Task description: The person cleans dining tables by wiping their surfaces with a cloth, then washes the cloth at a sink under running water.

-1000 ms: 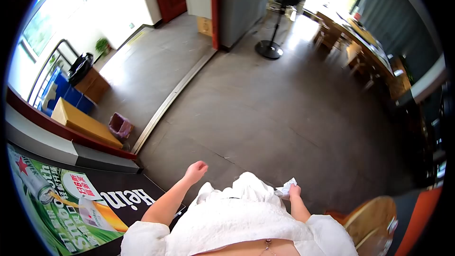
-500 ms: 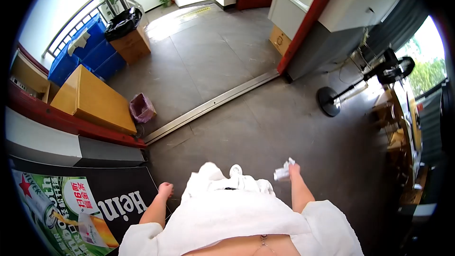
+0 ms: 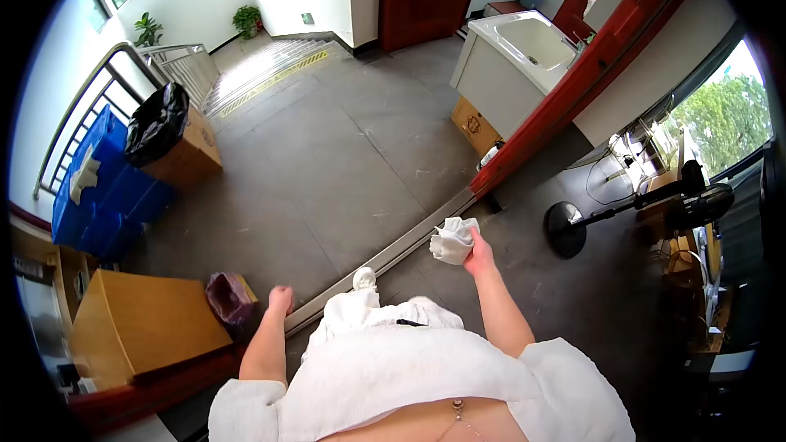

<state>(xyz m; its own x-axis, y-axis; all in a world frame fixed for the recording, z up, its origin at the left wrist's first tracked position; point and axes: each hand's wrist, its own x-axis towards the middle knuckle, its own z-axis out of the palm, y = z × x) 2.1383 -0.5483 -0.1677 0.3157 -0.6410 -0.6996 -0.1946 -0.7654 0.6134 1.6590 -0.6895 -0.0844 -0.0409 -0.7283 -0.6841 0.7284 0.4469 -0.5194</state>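
My right hand (image 3: 479,254) is closed on a crumpled white tissue (image 3: 453,241), held out ahead of my body above the floor near the metal door track (image 3: 393,250). My left hand (image 3: 281,301) hangs low on the left with its fingers curled, near the small bin with a purple liner (image 3: 229,297); whether anything is inside the fingers is too small to tell. One white shoe (image 3: 364,279) shows at the track, below my white clothes.
A wooden cabinet (image 3: 151,323) stands at left, with blue crates (image 3: 106,188) and a black-lined box (image 3: 168,135) behind. Stairs (image 3: 262,74) lie beyond. A sink (image 3: 532,45), a red door frame (image 3: 573,82) and a standing fan (image 3: 565,229) are ahead and right.
My view has turned left and moved up to the door track; the sink and bins look closer. My right hand has risen forward with the tissue. The poster at lower left has left the view.
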